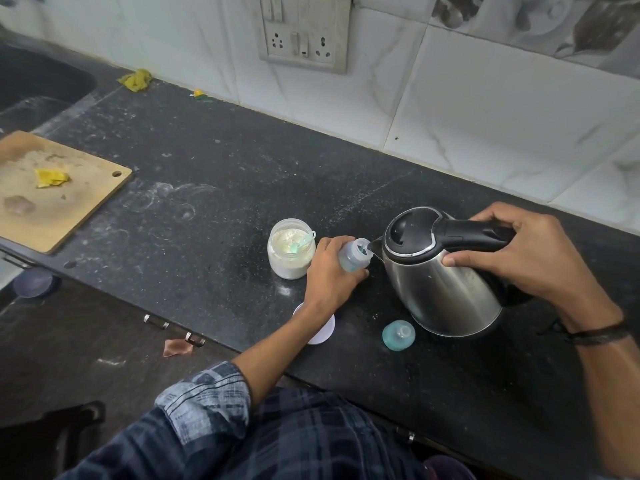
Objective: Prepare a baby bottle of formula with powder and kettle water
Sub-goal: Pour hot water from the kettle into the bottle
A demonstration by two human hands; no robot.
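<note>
On the dark tabletop (pixel 242 188), near its front edge, the left hand (pixel 330 271) holds the little baby bottle (pixel 353 254) tipped toward the kettle (pixel 440 282), so the open mouth meets the spout. Its fingers (pixel 358 274) are curled round the bottle's lower half, well below the mouth (I think that is so hot water cannot reach them). The right hand (pixel 526 251) grips the black handle, thumb on the steel side, and leans the kettle over to pour. I cannot tell if water is running. The bottle is between the powder jar (pixel 291 261) and the kettle, just beside both. A blue scoop (pixel 304 240) rests in the jar, ready for powder. The blue bottle top (pixel 398 335) lies in front of the kettle, off so water can go in.
</note>
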